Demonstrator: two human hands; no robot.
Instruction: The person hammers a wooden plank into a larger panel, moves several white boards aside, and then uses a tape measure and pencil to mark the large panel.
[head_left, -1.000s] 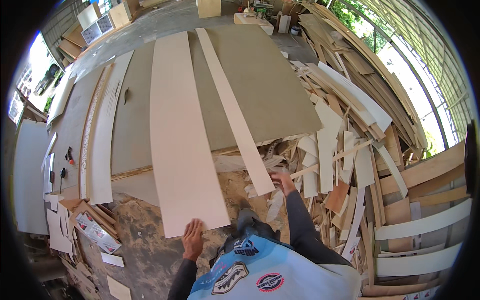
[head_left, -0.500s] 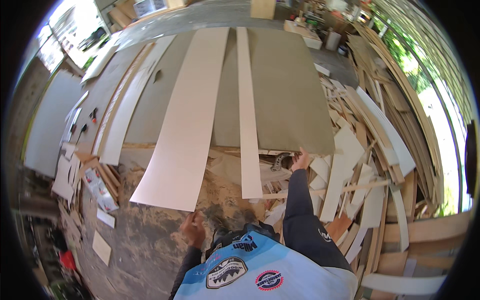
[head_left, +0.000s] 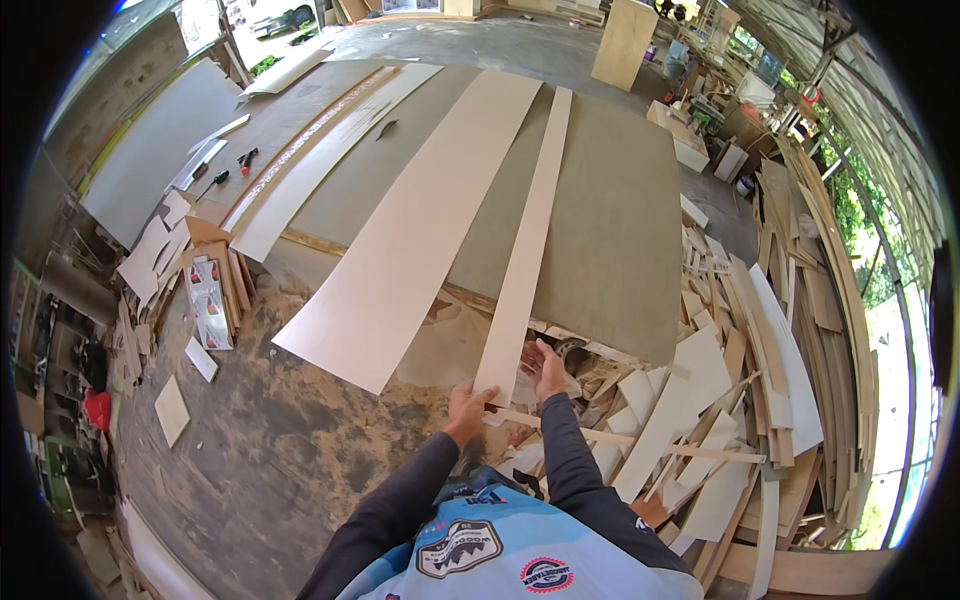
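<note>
A narrow pinkish-white strip [head_left: 528, 260] of thin sheet lies lengthwise on a grey-green board [head_left: 620, 220], its near end hanging past the board's edge. My left hand [head_left: 466, 413] grips the corner of that end, thumb on top. Just right of the strip, my right hand [head_left: 545, 372] is raised with its fingers apart; whether it touches the strip I cannot tell. To the left lies a wide strip [head_left: 430, 220] of the same pale sheet, also overhanging the near edge. A small dark curved piece [head_left: 386, 129] rests on the board further left.
White strips [head_left: 340, 155] and an orange-and-black tool [head_left: 247, 160] lie at the left. Heaped offcuts [head_left: 690, 375] crowd the right side beside long stacked boards [head_left: 820, 260]. Sawdust covers the floor [head_left: 300, 430] near me. A wooden box [head_left: 625, 45] stands beyond.
My left hand has gone from below the wide strip to the narrow strip's end and taken hold. My right hand has left the board's near edge and moved left. The view has turned.
</note>
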